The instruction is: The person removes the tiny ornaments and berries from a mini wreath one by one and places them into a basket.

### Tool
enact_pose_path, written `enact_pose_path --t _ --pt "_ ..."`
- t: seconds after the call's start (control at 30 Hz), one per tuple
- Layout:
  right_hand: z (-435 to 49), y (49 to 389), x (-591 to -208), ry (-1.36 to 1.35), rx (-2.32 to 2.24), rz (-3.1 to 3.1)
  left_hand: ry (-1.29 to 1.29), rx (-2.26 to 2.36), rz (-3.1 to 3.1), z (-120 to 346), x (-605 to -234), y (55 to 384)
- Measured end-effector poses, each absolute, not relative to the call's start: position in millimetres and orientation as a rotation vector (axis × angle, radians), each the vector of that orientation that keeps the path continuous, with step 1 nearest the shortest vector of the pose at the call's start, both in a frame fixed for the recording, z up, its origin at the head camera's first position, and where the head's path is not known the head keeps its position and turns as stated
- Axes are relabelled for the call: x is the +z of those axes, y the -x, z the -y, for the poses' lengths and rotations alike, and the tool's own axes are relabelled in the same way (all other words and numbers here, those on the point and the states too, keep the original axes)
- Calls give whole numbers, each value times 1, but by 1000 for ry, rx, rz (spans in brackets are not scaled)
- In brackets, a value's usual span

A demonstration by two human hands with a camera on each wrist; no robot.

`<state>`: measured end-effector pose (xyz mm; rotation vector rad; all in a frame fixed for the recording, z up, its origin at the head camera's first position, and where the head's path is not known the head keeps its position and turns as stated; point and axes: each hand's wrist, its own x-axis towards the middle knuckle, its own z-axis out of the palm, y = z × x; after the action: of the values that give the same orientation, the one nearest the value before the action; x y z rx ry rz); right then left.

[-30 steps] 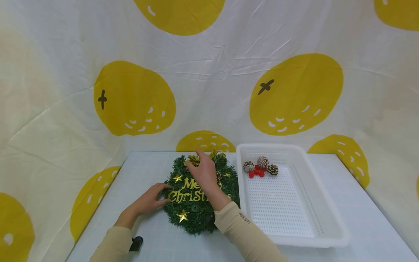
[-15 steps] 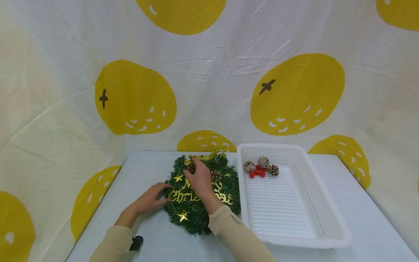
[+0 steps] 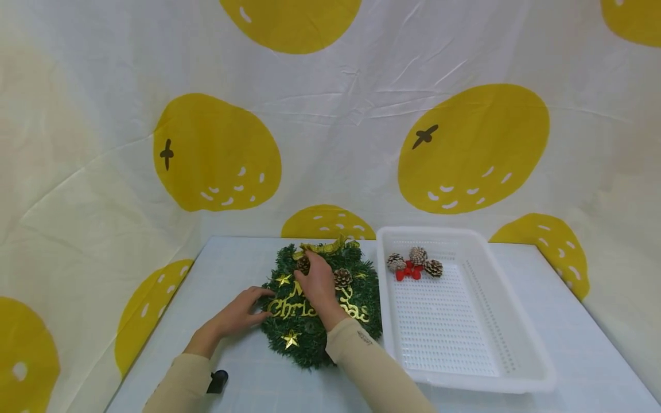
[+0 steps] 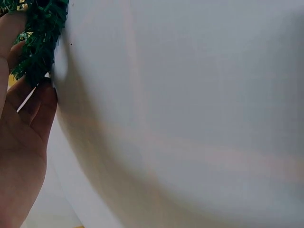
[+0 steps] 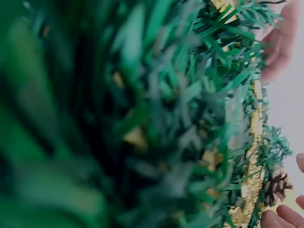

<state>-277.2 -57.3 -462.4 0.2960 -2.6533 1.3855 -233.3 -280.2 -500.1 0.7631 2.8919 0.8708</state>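
Observation:
A green tinsel wreath lies on the table, bearing gold "Merry Christmas" lettering, gold stars and a gold ribbon along its far edge. My left hand grips its left rim; in the left wrist view, thumb and fingers wrap the green edge. Over the upper left part, my right hand pinches a pine cone between thumb and index finger. In the right wrist view, fingertips flank that pine cone. Another pine cone sits right of the hand, whose wrist covers some letters.
A white perforated tray stands right beside the wreath. At its far left corner lie several pine cones and red berries. A small black object lies by the left sleeve. Fruit-printed cloth hangs behind the table.
My right hand has come down from the gold ribbon to the pine cone, its fingers drawing closer together. My left hand stays at the wreath's rim.

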Motion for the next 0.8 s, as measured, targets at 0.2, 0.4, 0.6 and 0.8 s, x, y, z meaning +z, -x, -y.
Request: enact_pose_path --t 0.2,0.4,0.6,0.8 --pt "57 283 -470 -333 1345 2672 -752 871 -2894 280 -499 232" --pt "56 287 -473 -332 1318 2722 -748 871 -2903 281 -502 232" --pt "57 292 -474 -350 1215 2763 -752 863 -2905 282 -503 233" --pt "57 293 -477 -350 1182 2744 -766 847 -2911 280 -501 232"
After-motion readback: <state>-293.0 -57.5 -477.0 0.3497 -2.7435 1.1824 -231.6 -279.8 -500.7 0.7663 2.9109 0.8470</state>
